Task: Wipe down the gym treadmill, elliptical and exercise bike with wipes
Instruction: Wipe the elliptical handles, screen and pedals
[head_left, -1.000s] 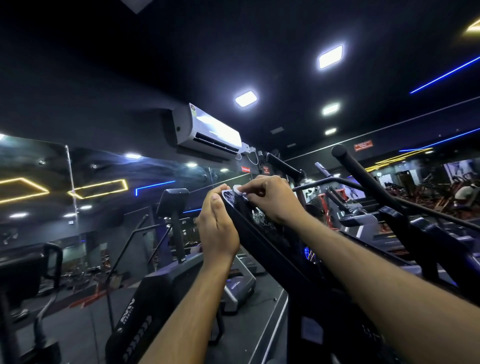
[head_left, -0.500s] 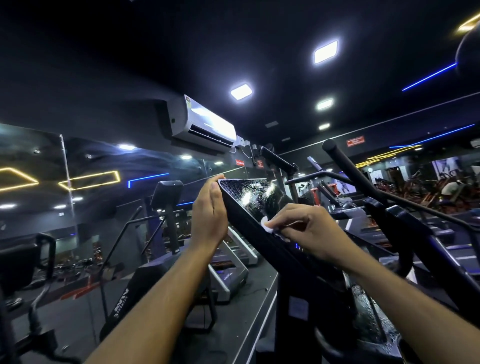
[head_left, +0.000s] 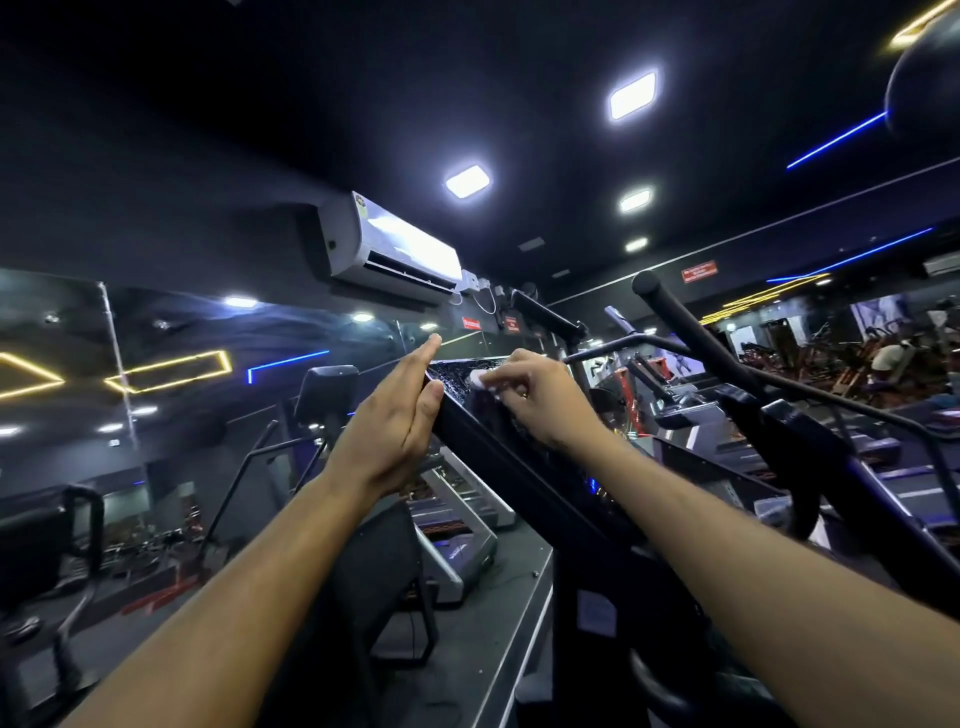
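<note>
A black, glossy console panel (head_left: 470, 415) of a gym machine tilts up in front of me, its face wet and streaked. My left hand (head_left: 400, 421) lies flat against the panel's left edge, fingers straight, thumb on the rim. My right hand (head_left: 540, 397) holds a small white wipe (head_left: 477, 378) under its fingertips and presses it to the upper part of the screen. Most of the wipe is hidden by the fingers.
A thick black handlebar (head_left: 691, 338) rises on the right above grey steps (head_left: 909, 483). Treadmills (head_left: 457, 519) stand below left of the console. An air conditioner (head_left: 395, 249) hangs on the mirrored wall. A person (head_left: 891, 358) sits far right.
My right hand with the wipe has slid from the screen's lower part back up to its top. My left hand's fingers have straightened along the panel's edge.
</note>
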